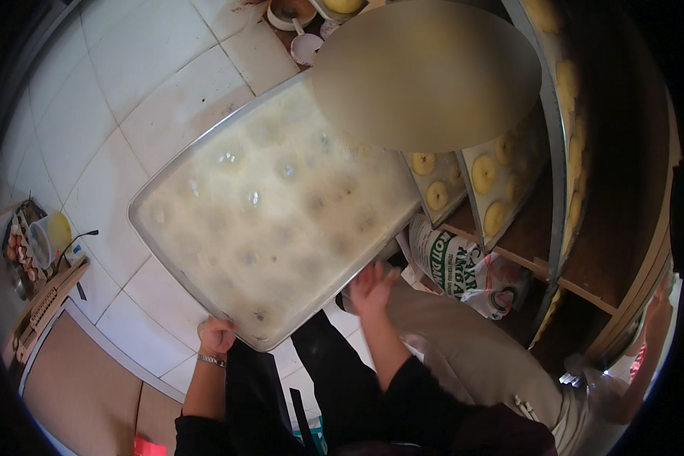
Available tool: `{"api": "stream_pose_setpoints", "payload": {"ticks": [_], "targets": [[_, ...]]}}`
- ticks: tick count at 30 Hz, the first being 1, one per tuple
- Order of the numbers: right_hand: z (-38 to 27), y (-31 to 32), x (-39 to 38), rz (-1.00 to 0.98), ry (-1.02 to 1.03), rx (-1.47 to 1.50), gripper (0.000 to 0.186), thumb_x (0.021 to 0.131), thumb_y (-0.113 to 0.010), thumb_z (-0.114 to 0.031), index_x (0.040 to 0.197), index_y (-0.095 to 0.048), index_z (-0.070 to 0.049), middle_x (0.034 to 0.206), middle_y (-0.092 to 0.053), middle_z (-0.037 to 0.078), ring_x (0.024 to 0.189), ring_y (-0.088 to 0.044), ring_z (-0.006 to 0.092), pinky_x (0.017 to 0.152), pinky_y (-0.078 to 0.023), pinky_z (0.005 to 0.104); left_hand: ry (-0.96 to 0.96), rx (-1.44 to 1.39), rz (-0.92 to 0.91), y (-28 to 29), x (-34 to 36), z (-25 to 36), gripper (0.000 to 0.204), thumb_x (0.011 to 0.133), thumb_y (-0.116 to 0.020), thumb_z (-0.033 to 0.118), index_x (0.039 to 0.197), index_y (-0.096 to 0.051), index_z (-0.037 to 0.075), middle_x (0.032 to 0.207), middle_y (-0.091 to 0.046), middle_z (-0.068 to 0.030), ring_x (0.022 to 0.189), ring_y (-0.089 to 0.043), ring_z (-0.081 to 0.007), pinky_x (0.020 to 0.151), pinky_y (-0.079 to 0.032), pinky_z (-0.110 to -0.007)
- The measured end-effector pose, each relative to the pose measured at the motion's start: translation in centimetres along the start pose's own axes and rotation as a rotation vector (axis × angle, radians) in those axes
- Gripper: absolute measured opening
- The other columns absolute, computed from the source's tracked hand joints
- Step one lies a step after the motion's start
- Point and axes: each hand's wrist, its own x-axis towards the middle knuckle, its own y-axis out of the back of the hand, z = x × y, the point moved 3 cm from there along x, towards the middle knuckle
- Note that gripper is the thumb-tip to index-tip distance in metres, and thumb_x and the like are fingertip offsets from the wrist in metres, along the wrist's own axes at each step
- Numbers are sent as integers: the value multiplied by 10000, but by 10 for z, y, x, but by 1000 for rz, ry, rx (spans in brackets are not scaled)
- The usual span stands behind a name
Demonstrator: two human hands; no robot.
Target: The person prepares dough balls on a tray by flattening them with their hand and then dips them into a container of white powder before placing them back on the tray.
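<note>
A large metal tray (pixel 273 213) with a pale, floury surface and several round dimples spans the middle of the view, tilted diagonally. My left hand (pixel 216 334) grips its lower left corner, thumb over the rim. My right hand (pixel 371 289) is at the lower right edge, fingers spread and blurred by motion; whether it touches the rim is unclear. A blurred oval patch hides the tray's upper right part. To the right, wooden racks (pixel 543 270) hold trays with ring-shaped dough pieces (pixel 485 173).
Below the rack sit a printed white sack (pixel 463 273) and a beige bulky object (pixel 463 342). Left are eggs (pixel 19 251) and a plastic tub (pixel 53 235) by a wooden ledge; bowls (pixel 305 45) stand at top. Tiled surface (pixel 106 175) surrounds the tray. An apparent arm (pixel 650 334) shows far right.
</note>
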Motion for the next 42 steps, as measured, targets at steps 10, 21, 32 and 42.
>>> {"api": "stream_pose_setpoints", "payload": {"ticks": [10,21,32,42], "targets": [[148,57,-138,329,-486,-695,479,900,-364,-518,1129,-454,-107,1019,-526,65,786,-556,178,663,-424,325,-2,13,-177,-93,88,-42,673,524,-505,-94,1191,-461,-15,1157,-548,-128,1080,-512,-316,938,-403,-395],[101,-26,-77,236,-313,-692,428,954,-286,-382,1028,-548,-52,890,-562,62,740,-543,140,624,-408,293,115,17,-398,-226,233,-107,317,612,-542,-82,925,-591,-62,945,-633,-131,894,-596,-236,807,-464,-314],[64,-42,-35,317,-66,-444,424,930,-335,-427,1092,-456,-54,938,-534,101,688,-526,185,601,-424,322,119,-75,-373,-276,292,-141,276,639,-532,-127,885,-565,-6,832,-613,-97,783,-595,-191,717,-476,-270],[67,-38,-53,277,21,-385,373,916,-383,-425,1051,-469,-89,864,-524,49,667,-532,142,568,-417,304,-80,282,-517,-319,242,-101,726,629,-432,-184,1320,-334,17,1346,-363,-52,1238,-341,-182,912,-344,-247]]}}
